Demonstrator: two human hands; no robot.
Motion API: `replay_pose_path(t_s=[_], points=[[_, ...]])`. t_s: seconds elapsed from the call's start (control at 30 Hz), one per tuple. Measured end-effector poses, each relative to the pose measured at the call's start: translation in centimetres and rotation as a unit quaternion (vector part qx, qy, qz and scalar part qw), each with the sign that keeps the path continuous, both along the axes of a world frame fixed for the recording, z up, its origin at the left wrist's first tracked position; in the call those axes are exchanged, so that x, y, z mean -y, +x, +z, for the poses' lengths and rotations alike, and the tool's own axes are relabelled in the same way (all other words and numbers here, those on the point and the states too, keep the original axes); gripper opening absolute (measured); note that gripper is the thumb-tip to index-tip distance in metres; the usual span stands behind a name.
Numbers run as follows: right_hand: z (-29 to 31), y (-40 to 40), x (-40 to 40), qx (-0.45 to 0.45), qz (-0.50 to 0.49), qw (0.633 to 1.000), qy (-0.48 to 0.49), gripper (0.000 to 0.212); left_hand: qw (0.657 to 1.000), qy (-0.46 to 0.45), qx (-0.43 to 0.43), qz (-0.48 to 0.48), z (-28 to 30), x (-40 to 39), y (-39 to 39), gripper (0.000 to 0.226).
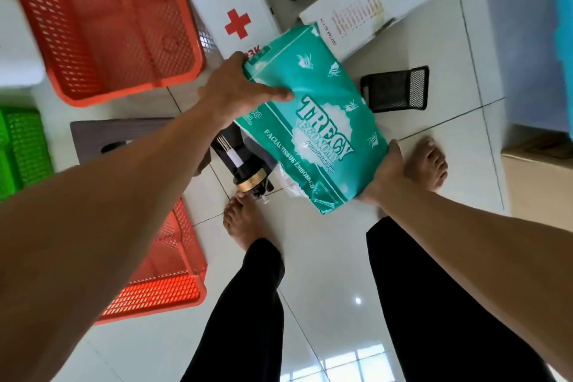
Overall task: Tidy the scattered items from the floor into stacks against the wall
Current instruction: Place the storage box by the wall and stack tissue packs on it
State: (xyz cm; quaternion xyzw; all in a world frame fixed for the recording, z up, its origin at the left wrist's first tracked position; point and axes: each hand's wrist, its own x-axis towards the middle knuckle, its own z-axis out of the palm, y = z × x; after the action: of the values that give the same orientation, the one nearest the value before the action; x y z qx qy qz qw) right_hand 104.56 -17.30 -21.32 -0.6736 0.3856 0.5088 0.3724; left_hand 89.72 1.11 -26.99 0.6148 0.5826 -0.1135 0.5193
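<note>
Hands: left (235, 87) and right (383, 174) grip tissue pack (313, 121) | right fingers hidden beneath

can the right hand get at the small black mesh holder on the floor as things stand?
Probably not yet: the right hand grips the tissue pack, as does the left hand. The mesh holder itself lies unobstructed beyond the pack.

Green facial-tissue pack (313, 121), tilted, above floor tiles

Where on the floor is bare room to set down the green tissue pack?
Bare white tile lies between the legs and right of the small black mesh holder. It is crowded around the white first-aid box and large orange basket.
</note>
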Motion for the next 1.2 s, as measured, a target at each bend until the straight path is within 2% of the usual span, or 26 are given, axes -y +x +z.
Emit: replay_pose_path(t_s=[0.03,0.1,0.17,0.27,0.33,0.4,0.47,0.53,0.67,0.77,0.83,1.03,1.1,1.17,1.2], points=[[0.1,-0.1,0.2,-0.028,-0.001,0.999,-0.025,0.052,1.000,-0.003,0.008,0.014,0.5,-0.2,0.1,0.078],[0.3,0.8,0.5,-0.028,-0.006,1.000,-0.004,0.056,0.999,0.002,0.018,0.043,1.9,-0.4,0.5,0.079],[1.3,1.8,-0.3,-0.026,0.010,0.999,-0.020,0.048,0.997,0.003,0.016,0.074,3.8,-1.0,0.6,0.077],[4.2,2.9,-1.3,0.002,-0.011,1.000,0.004,0.040,0.996,0.010,0.018,0.093,7.3,-2.7,0.7,0.089],[4.9,3.9,-1.6,0.005,-0.018,0.999,0.042,0.047,0.994,0.020,0.018,0.105,9.4,-4.0,1.4,0.096],[6.7,5.4,-2.1,0.024,-0.026,0.998,0.054,0.064,0.992,0.043,0.020,0.116,11.9,-5.1,3.3,0.093],[7.6,7.5,-2.3,0.057,-0.022,0.997,0.055,0.068,0.989,0.076,0.020,0.124,13.9,-6.0,6.1,0.089],[8.6,9.9,-2.2,0.082,-0.041,0.994,0.060,0.059,0.989,0.107,0.021,0.098,15.4,-6.5,9.8,0.088],[9.1,16.8,-0.5,0.124,-0.134,0.981,0.060,0.055,0.990,0.142,0.019,0.002,17.2,-5.6,19.6,0.079],[7.7,23.3,2.3,0.184,-0.176,0.967,0.024,0.077,0.986,0.155,0.015,-0.060,17.1,-3.4,27.8,0.065],[6.1,27.6,4.7,0.226,-0.187,0.956,-0.006,0.086,0.986,0.149,0.031,-0.072,16.5,-1.7,32.6,0.065],[5.4,38.0,8.4,0.326,-0.245,0.913,-0.017,0.061,0.985,0.102,0.083,-0.108,13.2,4.2,44.8,0.073],[4.8,41.1,9.7,0.362,-0.248,0.895,-0.074,0.061,0.987,0.075,0.089,-0.109,11.8,5.6,47.4,0.074],[1.8,41.0,11.5,0.362,-0.160,0.903,-0.166,0.066,0.988,0.065,0.093,-0.100,10.6,6.5,49.2,0.068],[0.2,40.0,11.5,0.299,-0.121,0.932,-0.167,0.071,0.989,0.068,0.097,-0.093,10.2,6.9,49.9,0.067]])
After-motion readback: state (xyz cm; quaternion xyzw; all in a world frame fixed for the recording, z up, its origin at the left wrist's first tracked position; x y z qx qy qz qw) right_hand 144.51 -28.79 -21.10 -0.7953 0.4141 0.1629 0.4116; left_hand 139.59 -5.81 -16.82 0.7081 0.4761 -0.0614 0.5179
